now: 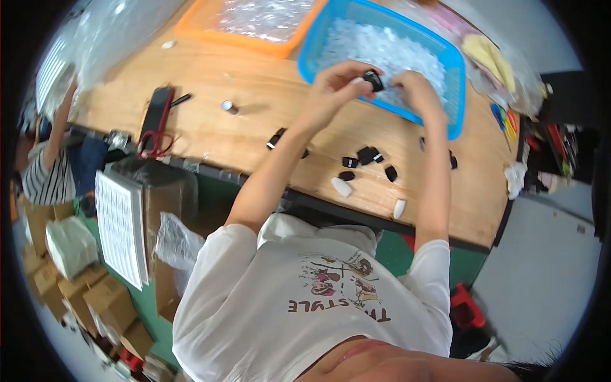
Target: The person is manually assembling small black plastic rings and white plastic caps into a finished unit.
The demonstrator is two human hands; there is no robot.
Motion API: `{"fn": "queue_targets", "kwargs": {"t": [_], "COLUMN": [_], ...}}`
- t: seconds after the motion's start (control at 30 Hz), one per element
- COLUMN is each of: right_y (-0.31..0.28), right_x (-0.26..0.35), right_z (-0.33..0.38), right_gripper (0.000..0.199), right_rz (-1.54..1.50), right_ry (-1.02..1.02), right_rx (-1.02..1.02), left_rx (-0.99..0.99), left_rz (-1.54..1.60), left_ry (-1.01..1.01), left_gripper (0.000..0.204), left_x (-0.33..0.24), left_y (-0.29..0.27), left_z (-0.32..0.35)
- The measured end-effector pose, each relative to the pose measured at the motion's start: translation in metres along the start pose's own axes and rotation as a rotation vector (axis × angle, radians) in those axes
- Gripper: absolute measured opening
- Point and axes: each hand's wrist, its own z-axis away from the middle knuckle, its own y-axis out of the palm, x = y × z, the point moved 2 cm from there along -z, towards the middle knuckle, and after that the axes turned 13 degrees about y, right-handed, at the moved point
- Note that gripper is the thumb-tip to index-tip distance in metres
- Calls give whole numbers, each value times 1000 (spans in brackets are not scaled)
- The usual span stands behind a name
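Note:
My left hand (337,86) is closed on a small black plastic piece (373,80), raised over the near edge of a blue basket (456,105). Many small clear pieces (375,44) fill that basket. Just right of the black piece is my right hand (418,94), its fingers pinched together at the basket's near side. Whatever lies between those fingertips is too small to make out. Below my hands, several black pieces (367,155) lie scattered on the wooden table (254,83), along with a white oval piece (342,186) and another white piece (399,209) at the front edge.
An orange basket (277,49) with clear plastic stands left of the blue one. Leftward lie a small cylinder (230,107), a dark phone (156,111) and red-handled scissors (153,145). More scissors (511,124) sit far right. Another person (49,169) is at the far left, near cardboard boxes (108,299).

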Motion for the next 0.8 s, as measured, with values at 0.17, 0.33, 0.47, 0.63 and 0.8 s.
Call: {"fn": "queue_targets", "kwargs": {"t": [0.17, 0.33, 0.47, 0.63, 0.8], "right_y": [-14, -8, -1, -13, -28], "right_x": [23, 5, -25, -9, -3], "right_z": [-3, -1, -6, -4, 10], "right_gripper": [13, 14, 13, 9, 5], "right_rz": [273, 173, 72, -1, -321], "right_ry": [62, 92, 106, 155, 248], "right_rx": [18, -71, 46, -32, -232], "left_rx": [13, 35, 18, -25, -12], "left_rz": [42, 7, -20, -115, -125], "left_ry": [-9, -20, -35, 11, 5], "left_gripper": [22, 23, 24, 23, 24], "left_x": [-3, -3, 1, 1, 0], "left_y": [-2, 2, 2, -6, -2], "left_z": [3, 2, 2, 3, 1]}}
